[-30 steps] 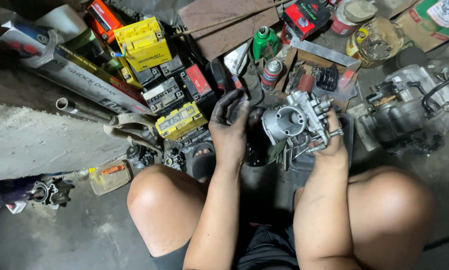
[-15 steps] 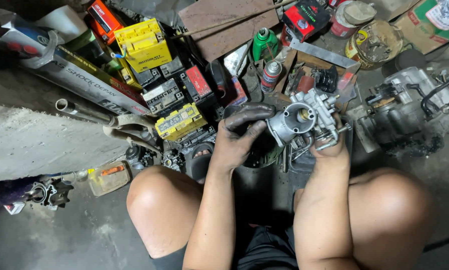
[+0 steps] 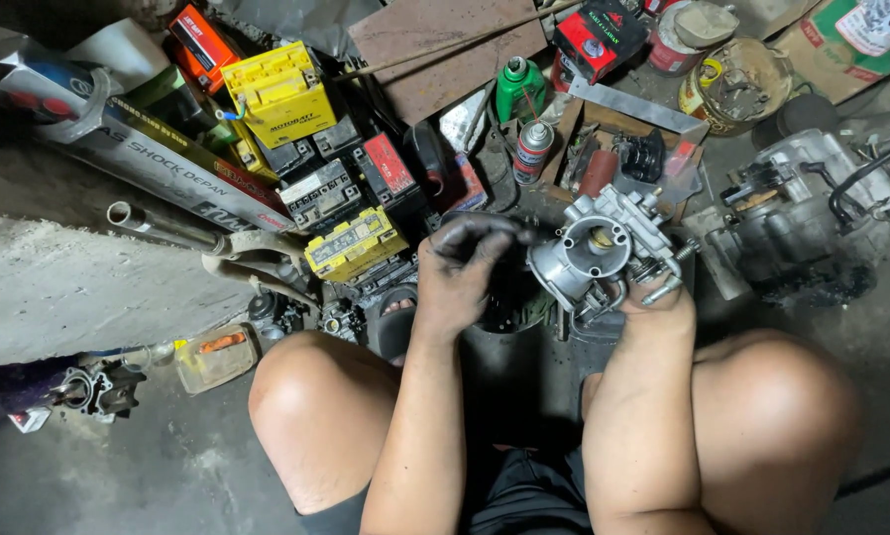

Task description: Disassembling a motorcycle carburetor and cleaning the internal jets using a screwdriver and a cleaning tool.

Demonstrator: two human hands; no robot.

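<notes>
Between the knees, just above the lap, the right hand is cradling a silver cast-metal carburettor body from beneath, fingers curled shut around its underside, round bore tilted up. Touching the bore's left rim, the grease-blackened left hand is pinching loosely, whether on some small part I cannot tell. Judging by this, the bore is being cleaned or fitted; any following move calls for steady support underneath and fine fingertip control.
</notes>
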